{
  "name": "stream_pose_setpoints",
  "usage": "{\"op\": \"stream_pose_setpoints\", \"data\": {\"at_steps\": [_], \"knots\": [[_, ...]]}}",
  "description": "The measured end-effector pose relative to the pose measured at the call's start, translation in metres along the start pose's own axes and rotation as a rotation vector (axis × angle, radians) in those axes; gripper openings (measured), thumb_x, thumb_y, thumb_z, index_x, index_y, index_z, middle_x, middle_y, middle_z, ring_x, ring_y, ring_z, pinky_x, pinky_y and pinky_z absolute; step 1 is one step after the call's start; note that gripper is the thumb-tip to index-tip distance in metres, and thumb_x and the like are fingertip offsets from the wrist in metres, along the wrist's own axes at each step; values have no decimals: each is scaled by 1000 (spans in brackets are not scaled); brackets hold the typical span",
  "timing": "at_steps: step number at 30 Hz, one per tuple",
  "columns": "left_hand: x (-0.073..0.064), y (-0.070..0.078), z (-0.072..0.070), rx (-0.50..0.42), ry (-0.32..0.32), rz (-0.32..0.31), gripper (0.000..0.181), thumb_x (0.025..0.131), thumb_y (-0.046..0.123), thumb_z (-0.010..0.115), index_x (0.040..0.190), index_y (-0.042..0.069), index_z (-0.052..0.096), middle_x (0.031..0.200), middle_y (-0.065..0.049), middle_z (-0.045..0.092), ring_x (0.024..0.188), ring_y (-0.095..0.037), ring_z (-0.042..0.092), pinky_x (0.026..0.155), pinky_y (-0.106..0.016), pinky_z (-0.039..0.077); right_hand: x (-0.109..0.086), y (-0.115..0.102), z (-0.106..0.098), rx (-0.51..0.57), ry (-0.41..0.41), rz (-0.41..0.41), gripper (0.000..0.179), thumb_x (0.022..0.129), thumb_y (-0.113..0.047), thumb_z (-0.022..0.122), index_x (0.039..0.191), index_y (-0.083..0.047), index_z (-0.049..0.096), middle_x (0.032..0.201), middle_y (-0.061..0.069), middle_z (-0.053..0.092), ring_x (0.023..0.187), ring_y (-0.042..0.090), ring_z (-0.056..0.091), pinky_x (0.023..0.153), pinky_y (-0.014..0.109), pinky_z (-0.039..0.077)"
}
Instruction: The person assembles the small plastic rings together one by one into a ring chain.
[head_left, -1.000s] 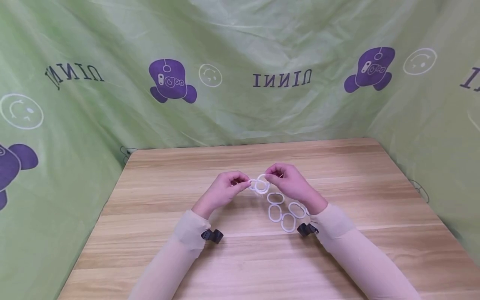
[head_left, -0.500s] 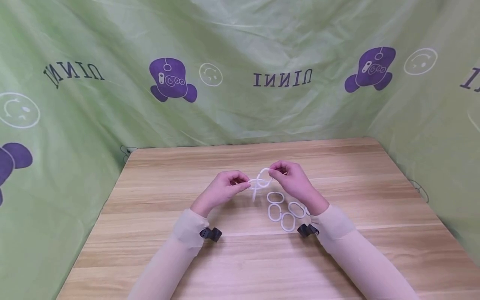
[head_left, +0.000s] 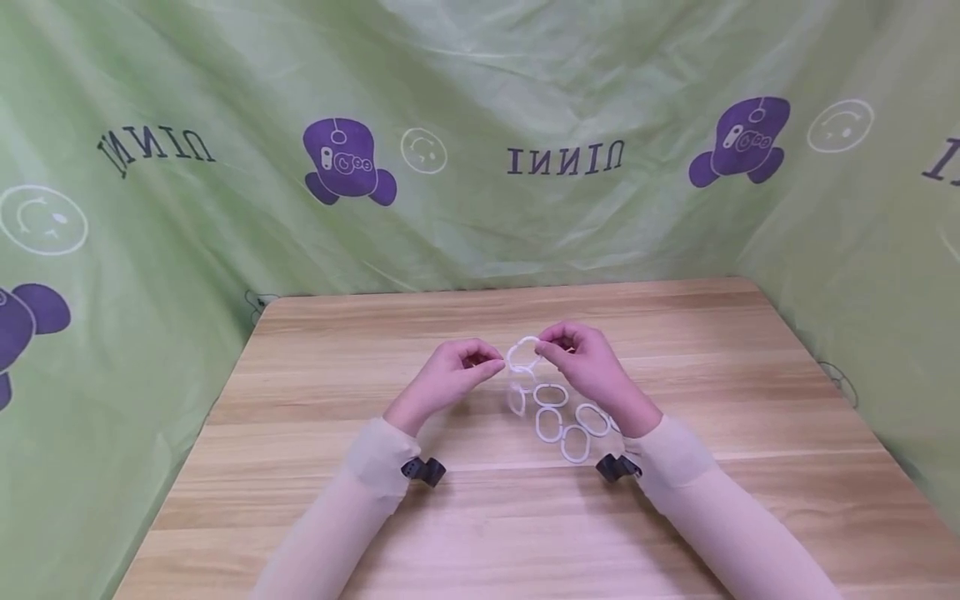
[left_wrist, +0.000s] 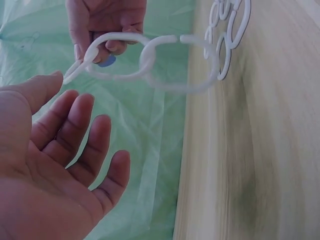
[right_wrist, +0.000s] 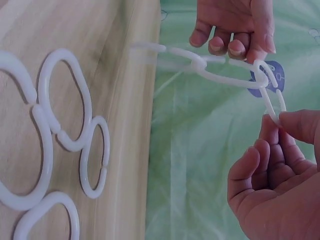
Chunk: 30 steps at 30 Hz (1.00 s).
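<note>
My right hand [head_left: 588, 364] pinches a white plastic chain link [right_wrist: 270, 106] between thumb and fingertips, above the table. A second link [right_wrist: 227, 81] is hooked through it, and a third link [left_wrist: 214, 65] hangs from that one, blurred in the head view. Each of these links is an oval ring with a small gap. Just left of the pinched link is my left hand [head_left: 450, 375], holding nothing. Its fingers [left_wrist: 102, 137] are loosely bent and spread, and the thumb tip is right beside the link.
Several more white links [right_wrist: 44, 90] lie against one another on the wooden table [head_left: 480, 525], below and nearer than my right hand. A green printed cloth [head_left: 480, 225] hangs behind the table and at both sides. Each wrist wears a black camera [head_left: 423, 472].
My left hand has let go of the linked pieces. They swung down and now hang from the link in my right hand, which rose slightly. The links on the table have stayed put.
</note>
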<state>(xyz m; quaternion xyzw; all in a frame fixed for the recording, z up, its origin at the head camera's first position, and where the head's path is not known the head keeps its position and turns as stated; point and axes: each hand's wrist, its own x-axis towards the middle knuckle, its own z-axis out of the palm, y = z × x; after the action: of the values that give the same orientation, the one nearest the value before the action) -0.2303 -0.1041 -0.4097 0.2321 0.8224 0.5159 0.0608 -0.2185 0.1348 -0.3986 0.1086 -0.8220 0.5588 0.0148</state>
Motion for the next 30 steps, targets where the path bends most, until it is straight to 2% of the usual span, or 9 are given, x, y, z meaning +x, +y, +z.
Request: {"op": "stream_pose_setpoints", "data": {"at_steps": [7, 17, 25, 30], "knots": [[-1, -2, 2, -36, 24, -12, 16, 91, 26, 72, 96, 11, 71, 84, 1, 68, 77, -18, 60, 69, -33, 49, -7, -2, 8, 52, -25, 6, 13, 92, -17, 70, 98, -6, 68, 85, 7, 67, 77, 23, 57, 60, 26, 45], [-3, -2, 1, -50, 48, -10, 14, 92, 25, 71, 95, 11, 72, 84, 0, 68, 76, -18, 59, 68, -31, 48, -11, 0, 7, 27, -68, 3, 16, 92, -18, 70, 98, -4, 67, 86, 11, 64, 75, 18, 54, 61, 26, 45], [-6, -4, -5, -35, 57, 4, 16, 92, 27, 71, 94, 12, 72, 82, 0, 66, 73, -17, 56, 63, -28, 46, -7, 22, -22, -33, -44, 33, 19, 94, -14, 66, 105, 1, 65, 88, 9, 63, 76, 21, 55, 62, 25, 46], [-8, -7, -6, -42, 48, 5, 16, 92, 27, 70, 95, 11, 71, 82, 1, 65, 73, -17, 56, 63, -28, 46, -1, 41, -45, -68, -18, 75, 21, 95, -13, 63, 107, 4, 63, 94, 18, 64, 85, 32, 58, 67, 29, 50]]}}
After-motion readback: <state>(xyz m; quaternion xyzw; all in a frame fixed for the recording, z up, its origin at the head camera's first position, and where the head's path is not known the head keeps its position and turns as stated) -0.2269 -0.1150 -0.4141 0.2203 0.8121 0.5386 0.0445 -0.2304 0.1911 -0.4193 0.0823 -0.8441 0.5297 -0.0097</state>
